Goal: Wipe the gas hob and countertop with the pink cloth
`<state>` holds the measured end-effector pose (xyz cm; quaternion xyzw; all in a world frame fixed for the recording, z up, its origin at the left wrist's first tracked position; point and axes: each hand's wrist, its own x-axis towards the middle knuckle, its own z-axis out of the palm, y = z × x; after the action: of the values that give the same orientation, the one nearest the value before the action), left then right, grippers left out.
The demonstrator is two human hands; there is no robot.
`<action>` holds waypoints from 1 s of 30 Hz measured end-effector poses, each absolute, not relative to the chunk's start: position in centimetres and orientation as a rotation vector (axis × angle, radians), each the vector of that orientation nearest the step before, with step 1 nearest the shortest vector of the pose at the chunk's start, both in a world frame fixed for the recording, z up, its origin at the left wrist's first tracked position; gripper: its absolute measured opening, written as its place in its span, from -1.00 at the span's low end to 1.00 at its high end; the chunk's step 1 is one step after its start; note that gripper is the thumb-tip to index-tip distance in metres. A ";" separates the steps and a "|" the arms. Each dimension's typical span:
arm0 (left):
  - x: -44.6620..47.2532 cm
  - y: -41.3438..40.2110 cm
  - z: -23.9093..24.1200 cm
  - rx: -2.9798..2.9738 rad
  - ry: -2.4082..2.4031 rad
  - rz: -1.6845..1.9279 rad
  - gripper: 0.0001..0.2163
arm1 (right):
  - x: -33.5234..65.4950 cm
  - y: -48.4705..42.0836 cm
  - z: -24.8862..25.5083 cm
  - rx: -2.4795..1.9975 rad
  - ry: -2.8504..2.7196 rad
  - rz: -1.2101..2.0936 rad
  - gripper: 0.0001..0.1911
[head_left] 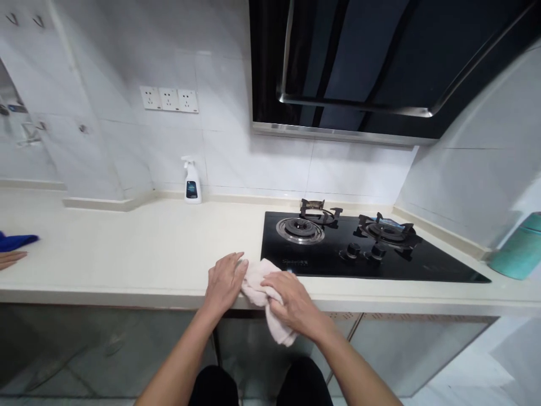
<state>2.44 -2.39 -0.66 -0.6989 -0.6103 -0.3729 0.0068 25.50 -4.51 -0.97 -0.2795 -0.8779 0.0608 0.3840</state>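
A pale pink cloth [258, 280] lies bunched over the front edge of the counter, by the near left corner of the black gas stove [321, 265]. My right hand [293, 301] is closed around it, and one end dangles below the edge. Just left of the cloth, my left hand [226, 282] rests on the cream countertop [139, 248] with its fingers stretched out. Its thumb side is beside the cloth; whether it touches cannot be made out.
A white spray bottle [192, 183] stands against the wall. The left burner's pan support [315, 210] sits behind its burner. At the far left another person's hand [12, 258] is near a blue cloth [17, 242]. A teal container [518, 248] stands right; a range hood [346, 67] overhangs the stove.
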 end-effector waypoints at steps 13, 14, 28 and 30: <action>3.3 -3.1 0.1 -2.257 -1.886 -1.019 -0.57 | 52.3 -6.3 -1.2 -1.523 -1.231 0.316 -0.48; 3.3 -3.0 0.1 -2.257 -1.889 -1.013 -0.57 | 53.9 -6.4 -1.2 -1.601 -1.167 0.220 -0.47; 4.5 -3.1 1.1 -2.251 -1.933 -0.997 -0.52 | 38.6 -4.9 -4.5 -1.572 -1.484 -0.261 -0.55; 4.4 -3.1 0.8 -2.248 -1.904 -1.051 -0.55 | 33.3 -4.8 -4.6 -1.448 -1.585 -0.288 -0.62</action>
<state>4.39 -3.09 0.79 -0.7186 -0.6088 -0.3361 0.0067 33.28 -4.78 -4.62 -0.5904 -0.6465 -0.1174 0.4686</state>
